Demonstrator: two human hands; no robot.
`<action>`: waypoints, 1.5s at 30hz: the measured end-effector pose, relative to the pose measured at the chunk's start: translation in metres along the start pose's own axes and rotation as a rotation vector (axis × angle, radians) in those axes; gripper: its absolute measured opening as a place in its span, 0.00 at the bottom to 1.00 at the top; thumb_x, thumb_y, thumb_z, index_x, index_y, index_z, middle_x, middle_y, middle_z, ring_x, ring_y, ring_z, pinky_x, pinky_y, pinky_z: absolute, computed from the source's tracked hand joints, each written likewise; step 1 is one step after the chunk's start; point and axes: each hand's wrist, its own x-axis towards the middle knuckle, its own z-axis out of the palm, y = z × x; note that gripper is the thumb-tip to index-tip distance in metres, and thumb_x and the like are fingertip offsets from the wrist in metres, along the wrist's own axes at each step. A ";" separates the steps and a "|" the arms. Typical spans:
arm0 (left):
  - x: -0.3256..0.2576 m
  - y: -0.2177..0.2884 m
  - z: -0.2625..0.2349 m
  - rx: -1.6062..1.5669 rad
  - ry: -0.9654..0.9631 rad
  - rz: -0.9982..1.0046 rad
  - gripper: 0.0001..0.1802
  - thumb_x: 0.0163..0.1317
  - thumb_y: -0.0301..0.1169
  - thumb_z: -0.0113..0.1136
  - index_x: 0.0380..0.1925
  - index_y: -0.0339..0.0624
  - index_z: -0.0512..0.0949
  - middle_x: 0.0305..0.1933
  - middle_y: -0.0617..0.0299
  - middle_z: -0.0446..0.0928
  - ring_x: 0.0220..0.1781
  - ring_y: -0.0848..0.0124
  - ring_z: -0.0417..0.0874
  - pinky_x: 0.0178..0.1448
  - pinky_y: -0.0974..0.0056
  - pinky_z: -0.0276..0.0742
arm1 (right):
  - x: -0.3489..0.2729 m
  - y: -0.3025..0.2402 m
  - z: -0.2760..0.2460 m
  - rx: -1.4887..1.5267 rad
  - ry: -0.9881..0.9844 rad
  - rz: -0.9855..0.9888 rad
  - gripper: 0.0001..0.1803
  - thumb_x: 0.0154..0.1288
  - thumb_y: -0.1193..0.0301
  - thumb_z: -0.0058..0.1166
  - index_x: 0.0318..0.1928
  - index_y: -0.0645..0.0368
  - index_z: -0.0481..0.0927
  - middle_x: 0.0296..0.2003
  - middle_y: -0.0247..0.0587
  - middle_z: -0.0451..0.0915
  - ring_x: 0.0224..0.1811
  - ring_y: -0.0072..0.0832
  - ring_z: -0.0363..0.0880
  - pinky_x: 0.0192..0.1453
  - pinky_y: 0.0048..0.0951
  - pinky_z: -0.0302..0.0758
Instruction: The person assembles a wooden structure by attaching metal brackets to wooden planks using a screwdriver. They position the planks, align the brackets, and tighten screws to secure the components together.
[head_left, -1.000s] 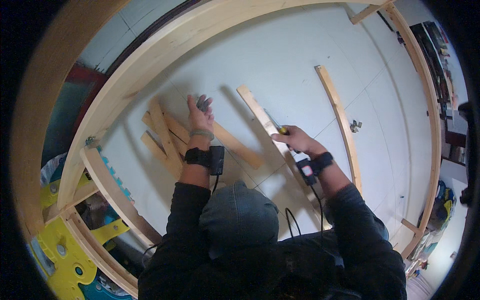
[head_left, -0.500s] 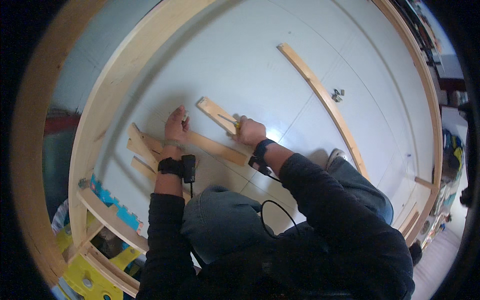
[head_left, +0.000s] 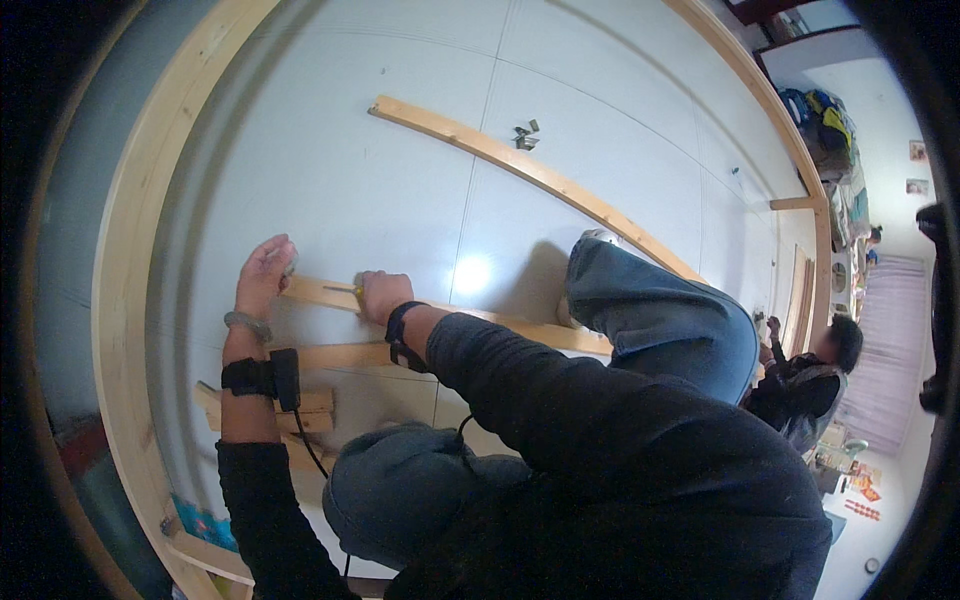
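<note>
My right hand [head_left: 387, 298] is closed round a screwdriver [head_left: 343, 289], whose yellow handle shows a little and whose metal shaft points left. It lies along a pale wooden slat [head_left: 315, 291] that runs on beneath that hand toward my legs. By the slat's left end is my left hand [head_left: 262, 280], fingers curled together with a small greyish piece at their tips, too small to name. A shorter wooden board [head_left: 345, 355] lies on the floor just nearer to me, below both hands.
A long wooden strip [head_left: 530, 167] crosses the floor ahead, with small metal pieces [head_left: 526, 134] beyond it. More short boards [head_left: 315, 410] lie beside my left forearm. A wooden frame [head_left: 135, 220] surrounds the work area. Another person [head_left: 810, 385] is at the far right.
The view has swung right, bringing another person into sight. My hands are somewhat closer together, the left one now beside the slat's end. The screwdriver stays in my right hand.
</note>
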 end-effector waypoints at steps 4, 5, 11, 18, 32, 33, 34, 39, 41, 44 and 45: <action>-0.003 -0.004 0.017 0.326 -0.127 0.067 0.30 0.49 0.43 0.68 0.47 0.36 0.70 0.39 0.59 0.75 0.41 0.72 0.74 0.44 0.67 0.71 | 0.010 0.016 -0.012 -0.002 -0.147 -0.090 0.15 0.49 0.61 0.56 0.38 0.53 0.79 0.37 0.43 0.80 0.41 0.38 0.79 0.44 0.35 0.75; -0.008 -0.003 0.020 0.470 -0.101 0.057 0.31 0.47 0.43 0.69 0.47 0.35 0.70 0.40 0.57 0.75 0.44 0.70 0.74 0.48 0.65 0.72 | 0.011 0.020 -0.018 0.019 -0.130 -0.098 0.14 0.50 0.61 0.54 0.35 0.53 0.81 0.36 0.43 0.81 0.40 0.38 0.79 0.43 0.35 0.75; -0.026 0.048 0.048 0.639 -0.031 0.229 0.36 0.39 0.40 0.73 0.47 0.37 0.67 0.41 0.50 0.74 0.47 0.62 0.75 0.52 0.60 0.71 | 0.042 0.031 -0.114 0.142 -0.387 -0.141 0.17 0.55 0.53 0.50 0.27 0.53 0.82 0.27 0.36 0.81 0.26 0.25 0.77 0.29 0.29 0.73; -0.016 0.100 0.145 0.823 0.158 0.546 0.50 0.32 0.34 0.75 0.59 0.46 0.58 0.51 0.48 0.68 0.54 0.54 0.70 0.56 0.57 0.69 | 0.047 0.034 -0.210 0.583 -0.464 -0.215 0.15 0.55 0.58 0.58 0.33 0.59 0.81 0.27 0.32 0.80 0.20 0.14 0.69 0.21 0.17 0.66; -0.101 0.084 0.060 0.648 0.044 -0.221 0.28 0.51 0.30 0.62 0.53 0.40 0.67 0.52 0.53 0.70 0.51 0.62 0.74 0.55 0.61 0.70 | 0.116 0.356 -0.236 1.106 0.404 0.652 0.17 0.59 0.60 0.52 0.41 0.61 0.74 0.32 0.35 0.77 0.22 0.21 0.73 0.21 0.24 0.67; -0.115 0.091 0.056 0.657 0.040 -0.219 0.28 0.51 0.29 0.62 0.53 0.40 0.67 0.51 0.54 0.71 0.50 0.62 0.74 0.54 0.62 0.70 | 0.111 0.355 -0.239 1.083 0.379 0.688 0.18 0.59 0.59 0.52 0.42 0.60 0.74 0.34 0.34 0.77 0.22 0.21 0.73 0.21 0.23 0.66; -0.133 0.099 0.056 0.661 0.033 -0.264 0.27 0.51 0.29 0.62 0.53 0.40 0.67 0.51 0.54 0.71 0.49 0.63 0.75 0.53 0.62 0.71 | 0.102 0.354 -0.245 1.101 0.367 0.688 0.19 0.59 0.58 0.52 0.45 0.58 0.73 0.37 0.33 0.77 0.22 0.20 0.72 0.21 0.23 0.65; -0.246 0.132 0.048 0.631 -0.019 -0.353 0.25 0.51 0.28 0.62 0.51 0.39 0.69 0.50 0.56 0.73 0.46 0.64 0.76 0.51 0.61 0.71 | -0.001 0.361 -0.271 1.017 0.272 0.760 0.20 0.60 0.56 0.48 0.44 0.57 0.72 0.40 0.34 0.79 0.18 0.19 0.66 0.19 0.24 0.63; -0.309 0.134 0.035 0.366 0.137 -0.446 0.24 0.54 0.29 0.60 0.52 0.37 0.68 0.50 0.56 0.72 0.49 0.64 0.74 0.53 0.61 0.70 | -0.061 0.371 -0.285 1.016 0.291 0.827 0.18 0.60 0.58 0.48 0.44 0.56 0.72 0.39 0.34 0.80 0.15 0.20 0.66 0.17 0.23 0.63; -0.426 0.125 0.030 0.053 0.470 -0.485 0.22 0.62 0.37 0.51 0.53 0.37 0.67 0.52 0.55 0.69 0.54 0.65 0.70 0.57 0.61 0.66 | -0.164 0.388 -0.313 1.121 0.413 1.138 0.13 0.60 0.61 0.48 0.40 0.54 0.72 0.31 0.33 0.79 0.14 0.22 0.65 0.17 0.22 0.62; -0.471 0.126 0.037 0.038 0.524 -0.593 0.19 0.62 0.37 0.51 0.50 0.38 0.69 0.49 0.57 0.71 0.50 0.66 0.72 0.52 0.62 0.67 | -0.202 0.394 -0.326 1.172 0.383 1.196 0.15 0.61 0.61 0.48 0.45 0.53 0.71 0.33 0.32 0.79 0.19 0.21 0.69 0.18 0.22 0.62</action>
